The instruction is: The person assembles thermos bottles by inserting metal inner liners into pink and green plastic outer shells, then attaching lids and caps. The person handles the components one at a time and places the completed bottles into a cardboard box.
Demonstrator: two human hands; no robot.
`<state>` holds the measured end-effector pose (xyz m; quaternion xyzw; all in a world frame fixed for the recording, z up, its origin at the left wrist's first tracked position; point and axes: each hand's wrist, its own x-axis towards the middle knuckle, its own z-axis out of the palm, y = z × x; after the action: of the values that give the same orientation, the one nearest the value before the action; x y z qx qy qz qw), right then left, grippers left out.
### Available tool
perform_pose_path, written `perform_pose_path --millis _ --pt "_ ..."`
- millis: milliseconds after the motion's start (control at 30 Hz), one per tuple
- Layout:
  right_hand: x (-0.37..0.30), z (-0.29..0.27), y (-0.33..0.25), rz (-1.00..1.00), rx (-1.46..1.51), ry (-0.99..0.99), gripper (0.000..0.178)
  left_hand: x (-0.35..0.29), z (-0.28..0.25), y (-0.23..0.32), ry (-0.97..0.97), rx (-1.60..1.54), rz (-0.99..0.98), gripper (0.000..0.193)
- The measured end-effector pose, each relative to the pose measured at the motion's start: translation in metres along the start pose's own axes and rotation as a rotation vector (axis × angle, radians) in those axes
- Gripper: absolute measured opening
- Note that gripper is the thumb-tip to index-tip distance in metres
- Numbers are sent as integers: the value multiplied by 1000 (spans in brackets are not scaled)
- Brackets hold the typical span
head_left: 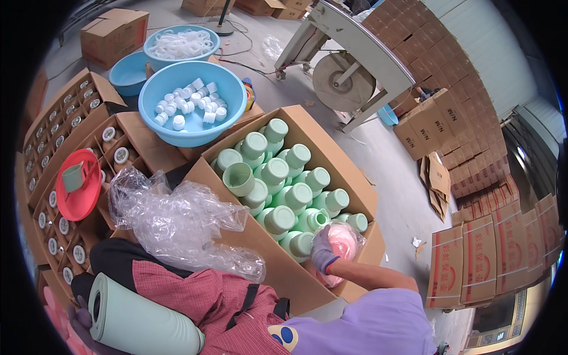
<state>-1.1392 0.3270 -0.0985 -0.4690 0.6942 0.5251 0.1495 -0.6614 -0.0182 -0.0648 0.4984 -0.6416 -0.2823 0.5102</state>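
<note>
My left hand (81, 322), in a dark glove, is closed round the open end of a pale green flask casing (145, 316) lying across my lap. My right hand (324, 253), in a grey-purple glove, reaches into the near right corner of an open cardboard box (361, 189). Its fingers grip a pink flask (344, 239) wrapped in clear plastic. Several mint green flasks with cup lids (274, 171) stand upright in that box. Beside my right hand, one green flask (312, 220) shows an uncapped neck. A loose green cup (238, 179) rests among the lids.
Crumpled clear plastic bags (177, 216) lie left of the box. Farther left, a red plate (78, 184) with a green mug (73, 177) rests on a divided carton (115, 139) of flask liners. A blue basin (192, 71) holds white caps. Flat cartons (476, 257) stand at right.
</note>
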Motion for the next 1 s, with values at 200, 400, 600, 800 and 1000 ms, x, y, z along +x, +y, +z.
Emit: perform_pose_path --millis 200,400,600,800,1000 --pt "20 93 12 247 -63 0 45 -2 -5 -18 33 6 77 57" --pt "-21 46 69 175 9 -70 53 -7 -12 -7 -32 82 -64 53" --pt "-24 82 13 55 74 151 39 -10 -8 -12 -38 -3 101 50" --pt "-37 91 85 -423 276 156 25 -15 -9 -15 14 -55 -70 48" --pt "40 123 100 -398 373 27 39 -12 -1 3 -5 167 -23 50"
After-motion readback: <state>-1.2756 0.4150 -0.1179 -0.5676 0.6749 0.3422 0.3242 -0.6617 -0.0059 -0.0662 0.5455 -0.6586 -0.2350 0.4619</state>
